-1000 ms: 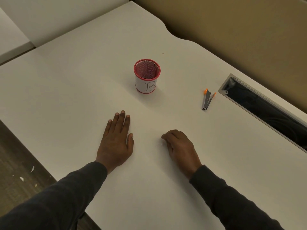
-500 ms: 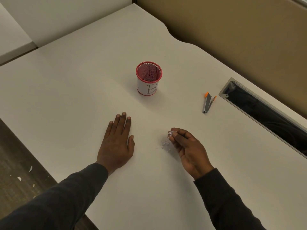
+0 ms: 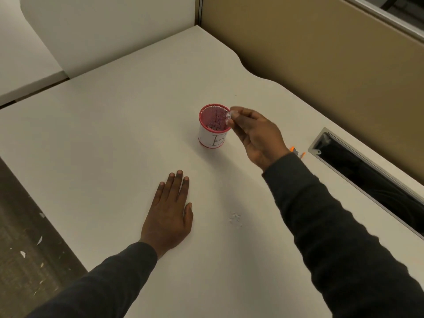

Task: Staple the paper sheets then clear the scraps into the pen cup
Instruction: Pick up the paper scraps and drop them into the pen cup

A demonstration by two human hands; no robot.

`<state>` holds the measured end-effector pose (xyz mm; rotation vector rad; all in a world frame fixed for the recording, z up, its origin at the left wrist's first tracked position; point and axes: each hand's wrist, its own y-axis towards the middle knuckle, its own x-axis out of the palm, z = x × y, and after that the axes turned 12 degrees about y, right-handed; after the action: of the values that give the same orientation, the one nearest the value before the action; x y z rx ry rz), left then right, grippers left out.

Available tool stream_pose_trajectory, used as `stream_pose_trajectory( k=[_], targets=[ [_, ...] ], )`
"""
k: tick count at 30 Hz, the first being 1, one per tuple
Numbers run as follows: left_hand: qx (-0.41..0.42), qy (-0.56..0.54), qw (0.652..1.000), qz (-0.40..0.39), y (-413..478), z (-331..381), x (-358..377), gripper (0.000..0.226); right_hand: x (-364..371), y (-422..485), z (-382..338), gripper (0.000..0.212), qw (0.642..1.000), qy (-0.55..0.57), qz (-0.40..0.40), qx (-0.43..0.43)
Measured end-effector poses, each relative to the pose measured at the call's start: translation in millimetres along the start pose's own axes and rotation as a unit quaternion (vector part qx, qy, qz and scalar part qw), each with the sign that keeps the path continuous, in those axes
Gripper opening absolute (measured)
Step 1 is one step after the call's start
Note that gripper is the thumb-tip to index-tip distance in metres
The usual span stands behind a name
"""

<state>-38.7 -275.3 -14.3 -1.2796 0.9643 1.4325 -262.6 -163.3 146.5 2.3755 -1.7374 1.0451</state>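
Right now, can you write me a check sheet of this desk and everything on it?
Surface: white desk, flat.
Job's things: red mesh pen cup marked B, upright, scraps inside; stapler mostly hidden behind the right wrist; no paper sheets seen.
Clutter: loose scraps lying on the desk.
Hands: left hand flat on the desk; right hand pinches more scraps by the cup's rim.
Cables: nothing seen; desk slot is dark.
Surroundings: tan partition; white bits on the floor.

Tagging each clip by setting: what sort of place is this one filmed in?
Most likely an office cubicle: a white desk with a cable slot near its edge, a tan partition panel behind it, and a red mesh pen cup on top.
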Motion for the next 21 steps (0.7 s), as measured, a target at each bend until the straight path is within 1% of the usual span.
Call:
stream_pose_trajectory(
  k=[2, 3, 4, 6, 7, 9, 10, 11, 12, 14, 18, 21],
  targets=[
    [0.000, 0.002, 1.000, 0.000, 0, 1, 0, 0.068, 10, 22, 1, 0.013, 0.992, -0.119, -0.002, -0.036],
    [0.000, 0.004, 1.000, 0.000, -1, 1, 0, 0.068, 13, 31, 2, 0.012, 0.976, -0.208, 0.001, -0.063],
    [0.001, 0.006, 1.000, 0.001, -1, 0, 0, 0.068, 17, 38, 4, 0.011, 0.946, -0.310, 0.002, -0.094],
    [0.001, 0.008, 1.000, 0.005, 0, 0, 0, 0.068, 23, 45, 4, 0.012, 0.854, -0.499, -0.018, -0.146],
    [0.001, 0.007, 1.000, 0.005, -1, 1, 0, 0.068, 25, 46, 4, 0.015, 0.809, -0.566, -0.040, -0.156],
    [0.000, 0.005, 1.000, 0.000, 0, 0, 0, 0.068, 29, 49, 3, 0.023, 0.733, -0.657, -0.084, -0.155],
    [0.000, 0.004, 1.000, -0.003, 0, 0, 0, 0.068, 31, 49, 4, 0.027, 0.702, -0.687, -0.097, -0.158],
    [0.000, 0.002, 1.000, -0.005, 0, 0, 0, 0.068, 32, 50, 5, 0.030, 0.681, -0.706, -0.104, -0.164],
    [0.000, 0.001, 1.000, -0.005, 0, 0, -1, 0.068, 33, 50, 7, 0.031, 0.669, -0.715, -0.107, -0.173],
    [-0.002, -0.004, 1.000, -0.004, 0, 0, -1, 0.068, 34, 50, 9, 0.032, 0.655, -0.723, -0.110, -0.188],
    [-0.001, 0.000, 1.000, -0.008, -1, 0, -1, 0.068, 33, 53, 8, 0.028, 0.624, -0.744, -0.112, -0.211],
    [-0.002, 0.002, 1.000, -0.011, 0, -1, -1, 0.068, 33, 52, 8, 0.027, 0.626, -0.743, -0.119, -0.206]
  ],
)
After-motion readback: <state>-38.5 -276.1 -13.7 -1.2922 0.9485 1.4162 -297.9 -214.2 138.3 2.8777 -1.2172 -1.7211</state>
